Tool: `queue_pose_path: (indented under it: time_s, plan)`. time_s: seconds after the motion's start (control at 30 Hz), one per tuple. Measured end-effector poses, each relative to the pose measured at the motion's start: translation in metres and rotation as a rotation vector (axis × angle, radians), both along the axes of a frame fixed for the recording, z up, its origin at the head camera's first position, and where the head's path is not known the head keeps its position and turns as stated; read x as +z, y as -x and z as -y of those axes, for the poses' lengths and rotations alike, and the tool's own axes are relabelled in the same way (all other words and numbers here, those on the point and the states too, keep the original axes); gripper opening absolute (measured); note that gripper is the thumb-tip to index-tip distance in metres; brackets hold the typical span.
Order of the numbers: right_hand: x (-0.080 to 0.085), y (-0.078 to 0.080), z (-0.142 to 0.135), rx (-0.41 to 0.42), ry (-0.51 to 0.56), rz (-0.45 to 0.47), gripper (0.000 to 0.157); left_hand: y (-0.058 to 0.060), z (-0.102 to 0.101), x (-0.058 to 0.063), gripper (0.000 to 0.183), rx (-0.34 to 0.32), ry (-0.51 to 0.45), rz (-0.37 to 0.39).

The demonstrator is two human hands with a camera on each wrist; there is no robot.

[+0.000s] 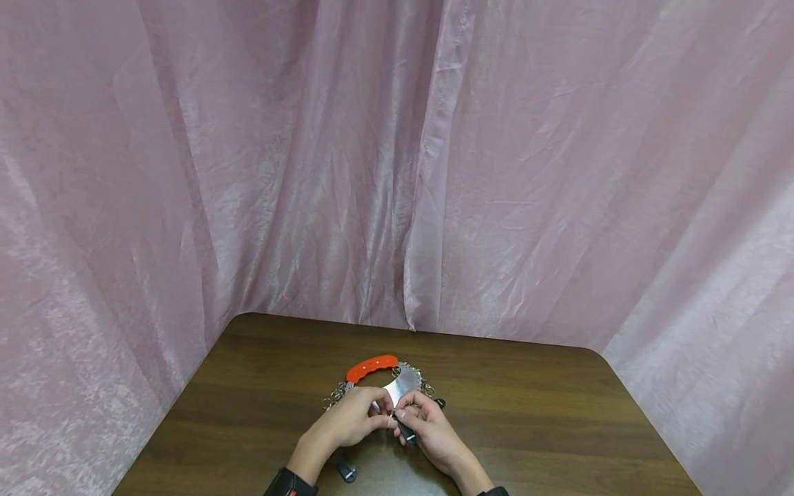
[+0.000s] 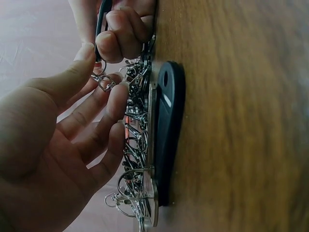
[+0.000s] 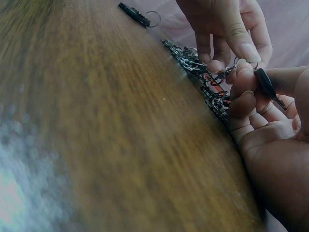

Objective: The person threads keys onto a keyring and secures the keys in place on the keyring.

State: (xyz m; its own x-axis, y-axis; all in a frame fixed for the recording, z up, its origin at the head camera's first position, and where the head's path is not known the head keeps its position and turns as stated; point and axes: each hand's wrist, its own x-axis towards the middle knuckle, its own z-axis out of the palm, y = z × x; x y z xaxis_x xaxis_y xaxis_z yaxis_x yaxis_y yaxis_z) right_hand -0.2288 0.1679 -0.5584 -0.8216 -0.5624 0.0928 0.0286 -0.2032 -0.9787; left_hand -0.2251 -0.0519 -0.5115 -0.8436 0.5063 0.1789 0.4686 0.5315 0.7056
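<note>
My left hand [image 1: 356, 417] pinches a small metal clip [image 2: 105, 83] between thumb and forefinger, its other fingers spread. My right hand [image 1: 434, 434] grips a black key fob [image 3: 266, 86] with a silvery tip. The fob's thin split ring [image 2: 104, 66] meets the clip between the two hands. Behind the fingers lies a large key holder with an orange handle [image 1: 372, 367] and a curved silver plate [image 1: 407, 383]. Many small clips and rings [image 2: 137, 140] hang along its edge, and the hands hide its near part.
A second black fob [image 1: 346, 472] with a ring lies on the brown wooden table [image 1: 546, 413], near the left wrist. Another black fob [image 1: 440, 402] lies by the holder's right side. Pink curtains [image 1: 527, 172] hang behind the table and along its sides.
</note>
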Motion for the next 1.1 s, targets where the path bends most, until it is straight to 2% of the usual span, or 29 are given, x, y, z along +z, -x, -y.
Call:
queue_pose_path:
  time_s: [0.23,0.43,0.53,0.67,0.9,1.1]
  plan:
    - [0.0002,0.0,0.0001,-0.002,-0.002,0.0,0.037,0.0007,0.0004,-0.0008,0.019,-0.001,-0.001,-0.014]
    - [-0.0015,-0.0002,0.001,-0.002,0.015,-0.017,0.017,0.0014,0.0013,-0.0018,0.018,-0.013,-0.005,-0.039]
    - [-0.0021,-0.0007,0.0014,-0.002,0.022,-0.024,0.013,0.0014,0.0017,-0.0024,0.017,-0.014,-0.005,-0.045]
    - [-0.002,-0.0017,0.0019,-0.013,0.011,-0.016,0.02,0.0002,0.0017,-0.002,0.017,-0.003,-0.008,-0.03]
    - [-0.0003,-0.0017,0.0017,-0.007,0.003,-0.025,0.038,-0.0015,0.0013,0.0014,0.024,-0.001,-0.033,0.06]
    - [0.0008,-0.002,0.0016,-0.01,0.006,-0.028,0.026,-0.004,0.002,0.0045,0.021,-0.013,-0.036,0.05]
